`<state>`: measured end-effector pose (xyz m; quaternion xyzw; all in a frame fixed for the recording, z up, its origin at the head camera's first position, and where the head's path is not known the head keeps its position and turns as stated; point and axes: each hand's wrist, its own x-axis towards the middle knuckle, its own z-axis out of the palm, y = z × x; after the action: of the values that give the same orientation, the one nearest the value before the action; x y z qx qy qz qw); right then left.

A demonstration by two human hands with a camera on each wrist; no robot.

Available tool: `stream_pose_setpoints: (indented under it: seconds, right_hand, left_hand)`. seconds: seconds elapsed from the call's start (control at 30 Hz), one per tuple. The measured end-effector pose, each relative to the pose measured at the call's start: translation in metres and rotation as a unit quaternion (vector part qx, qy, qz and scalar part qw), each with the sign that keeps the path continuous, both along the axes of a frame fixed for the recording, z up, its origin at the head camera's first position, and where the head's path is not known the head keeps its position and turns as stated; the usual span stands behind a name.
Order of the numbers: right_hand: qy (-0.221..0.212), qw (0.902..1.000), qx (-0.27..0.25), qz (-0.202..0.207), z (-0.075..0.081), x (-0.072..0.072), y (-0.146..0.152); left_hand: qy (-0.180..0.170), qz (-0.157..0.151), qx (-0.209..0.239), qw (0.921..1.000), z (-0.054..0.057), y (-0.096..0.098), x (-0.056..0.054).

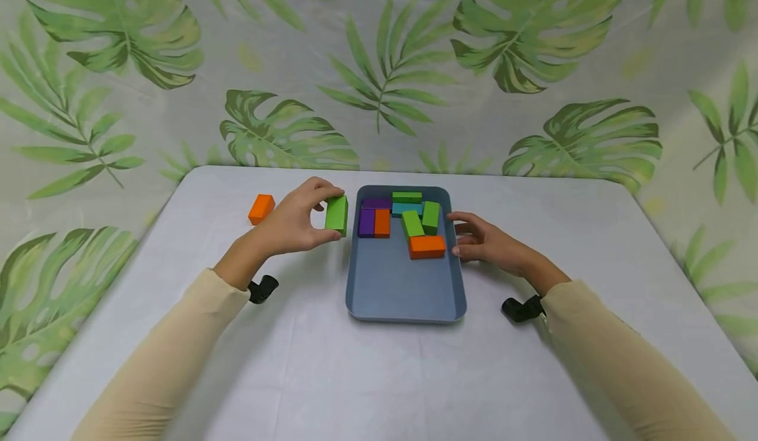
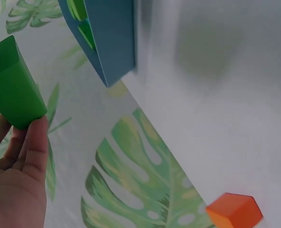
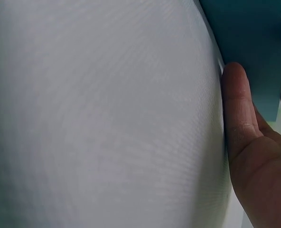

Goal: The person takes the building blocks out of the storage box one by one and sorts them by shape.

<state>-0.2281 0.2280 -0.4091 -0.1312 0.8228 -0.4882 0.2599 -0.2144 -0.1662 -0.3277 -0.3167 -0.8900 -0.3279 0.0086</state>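
My left hand [image 1: 294,216] pinches a green block [image 1: 336,216] between thumb and fingertips, just outside the left wall of a blue-grey tray [image 1: 403,293]. The left wrist view shows the same green block [image 2: 18,90] held up off the white table. At the tray's right wall, my right hand [image 1: 494,247] touches the outside with its fingers and thumb. In the right wrist view the thumb [image 3: 236,90] lies along the tray's side [image 3: 254,47]. Inside the tray's far half sit several blocks, among them an orange block [image 1: 427,247] and a tilted green block [image 1: 412,224].
A loose orange block [image 1: 261,209] lies on the white tablecloth [image 1: 308,362], left of the tray and behind my left wrist. Purple, orange, teal and green blocks fill the tray's far end. A leaf-patterned cloth [image 1: 391,66] hangs behind the table.
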Motion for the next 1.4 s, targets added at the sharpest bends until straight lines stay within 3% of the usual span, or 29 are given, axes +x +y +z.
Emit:
stream_pose_setpoints:
  seconds: [0.37,0.63,0.87,1.13,1.4]
  right_hand:
    - [0.002,1.0000,0.004,0.003,-0.001,-0.002,0.001]
    - [-0.003,1.0000,0.008,0.001,0.001,-0.001,0.002]
    - [0.003,0.9999,0.012,0.005,0.002,-0.001,0.000]
    - [0.000,1.0000,0.005,0.005,0.001,-0.001,-0.002]
    - [0.006,0.9999,0.007,0.005,0.002,0.000,-0.001]
  left_hand:
    - [-0.001,0.054,-0.018,0.9984,-0.002,-0.033,-0.004]
    - [-0.002,0.068,-0.035,0.9971,-0.008,-0.054,-0.003]
    - [-0.010,0.084,-0.054,0.9950,-0.009,-0.060,-0.006]
    - [-0.021,0.082,-0.069,0.9941,-0.013,-0.065,-0.014]
    - [-0.041,0.112,-0.091,0.9887,-0.017,-0.076,-0.022]
